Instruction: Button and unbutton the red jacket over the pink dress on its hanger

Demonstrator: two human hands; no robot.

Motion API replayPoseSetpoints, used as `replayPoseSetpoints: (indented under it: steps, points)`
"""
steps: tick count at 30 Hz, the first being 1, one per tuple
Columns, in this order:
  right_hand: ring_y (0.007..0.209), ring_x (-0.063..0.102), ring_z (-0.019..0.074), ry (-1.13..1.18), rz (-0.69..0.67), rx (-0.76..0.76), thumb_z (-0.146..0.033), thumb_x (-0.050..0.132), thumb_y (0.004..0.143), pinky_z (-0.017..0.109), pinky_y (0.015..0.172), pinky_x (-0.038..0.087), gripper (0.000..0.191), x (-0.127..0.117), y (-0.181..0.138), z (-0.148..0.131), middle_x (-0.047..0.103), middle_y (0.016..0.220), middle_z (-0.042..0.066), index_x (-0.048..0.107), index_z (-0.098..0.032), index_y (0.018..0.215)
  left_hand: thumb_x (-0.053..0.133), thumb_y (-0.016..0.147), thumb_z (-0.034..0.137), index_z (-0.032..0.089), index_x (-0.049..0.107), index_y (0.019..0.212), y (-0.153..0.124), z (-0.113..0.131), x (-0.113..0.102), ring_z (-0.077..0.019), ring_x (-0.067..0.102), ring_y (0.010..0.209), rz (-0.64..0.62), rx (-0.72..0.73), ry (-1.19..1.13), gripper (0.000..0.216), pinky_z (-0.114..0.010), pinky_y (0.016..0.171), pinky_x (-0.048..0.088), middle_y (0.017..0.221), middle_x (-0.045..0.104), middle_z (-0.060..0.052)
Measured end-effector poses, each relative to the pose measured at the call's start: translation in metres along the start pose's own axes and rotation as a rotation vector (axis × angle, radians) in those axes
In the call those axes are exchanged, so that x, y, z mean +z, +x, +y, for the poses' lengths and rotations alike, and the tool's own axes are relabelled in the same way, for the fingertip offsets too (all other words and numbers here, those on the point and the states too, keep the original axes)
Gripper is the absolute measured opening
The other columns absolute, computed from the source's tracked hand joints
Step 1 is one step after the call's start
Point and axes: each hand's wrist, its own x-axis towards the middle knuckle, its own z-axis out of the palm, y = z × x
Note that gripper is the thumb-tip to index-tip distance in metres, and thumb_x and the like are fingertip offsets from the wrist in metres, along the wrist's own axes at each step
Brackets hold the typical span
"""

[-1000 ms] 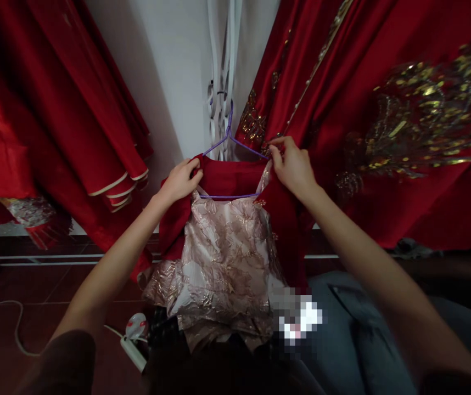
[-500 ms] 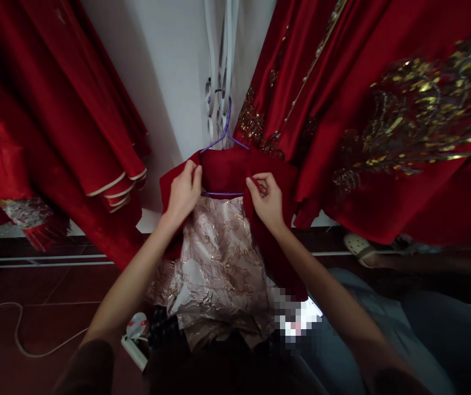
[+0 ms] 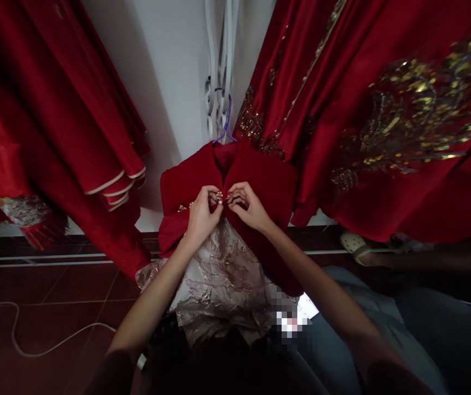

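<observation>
A dark red jacket [image 3: 190, 175] hangs on a purple hanger [image 3: 226, 127] in front of me, its two front edges close together at mid-chest. My left hand [image 3: 203, 214] pinches one front edge beside a pearly gold ornament [image 3: 219, 196]. Close to it, my right hand [image 3: 248, 206] pinches the other edge, its fingertips partly hidden. Under the jacket shows a shiny pale pink-gold brocade garment [image 3: 214, 274], spreading down toward my lap. More gold trim [image 3: 183, 208] sits on the jacket left of my left hand.
Red garments [image 3: 104, 137] hang at left, and a red dress with gold sequins [image 3: 416, 109] hangs at right. A white metal stand [image 3: 219, 55] rises behind the hanger. A white cable [image 3: 54, 351] crosses the tiled floor. A person's foot in a pale clog [image 3: 354, 247] is at right.
Both hands have moved inward and down, bringing the jacket's front edges together. The jacket now covers the hanger's lower bar and the upper part of the brocade garment.
</observation>
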Motion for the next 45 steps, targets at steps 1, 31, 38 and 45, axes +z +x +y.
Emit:
replayPoseSetpoints:
  steps: [1, 31, 38, 45]
  points:
    - [0.085, 0.057, 0.0133, -0.008, -0.001, -0.002, -0.03, 0.06, 0.079, 0.026, 0.073, 0.047, 0.025, -0.001, 0.0, -0.001, 0.056, 0.095, 0.003, 0.046, -0.023, 0.099, 0.057, 0.076, 0.011, 0.021, 0.047, 0.103, -0.003, -0.001, 0.002, -0.0118, 0.059, 0.078, 0.037, -0.002, -0.02, 0.031, -0.026, 0.076, 0.049, 0.087, 0.059, -0.001]
    - [0.086, 0.064, 0.0151, -0.16, 0.049, -0.02, -0.032, 0.063, 0.079, 0.03, 0.078, 0.055, 0.023, -0.013, 0.005, -0.031, 0.067, 0.093, 0.004, 0.064, -0.019, 0.097, 0.051, 0.085, 0.025, 0.017, 0.063, 0.09, 0.024, 0.021, -0.026, -0.0125, 0.062, 0.073, -0.273, 0.238, 0.308, 0.015, -0.024, 0.069, 0.048, 0.086, 0.067, -0.003]
    - [0.078, 0.06, 0.0128, -0.279, -0.069, -0.079, -0.019, 0.061, 0.073, 0.028, 0.076, 0.051, 0.023, -0.021, 0.02, -0.032, 0.062, 0.087, 0.001, 0.057, -0.019, 0.095, 0.044, 0.089, 0.024, 0.017, 0.059, 0.091, 0.036, 0.027, -0.023, -0.0156, 0.059, 0.077, -0.391, 0.358, 0.507, 0.017, -0.025, 0.065, 0.045, 0.084, 0.061, -0.004]
    - [0.074, 0.056, 0.0139, -0.268, 0.291, 0.132, -0.033, 0.057, 0.078, 0.026, 0.061, 0.05, 0.052, 0.011, -0.012, 0.005, 0.051, 0.098, 0.005, 0.032, -0.021, 0.123, 0.06, 0.079, 0.025, 0.021, 0.039, 0.128, 0.003, 0.002, -0.025, -0.024, 0.052, 0.112, -0.361, 0.156, 0.392, 0.054, -0.038, 0.092, 0.045, 0.119, 0.051, -0.01]
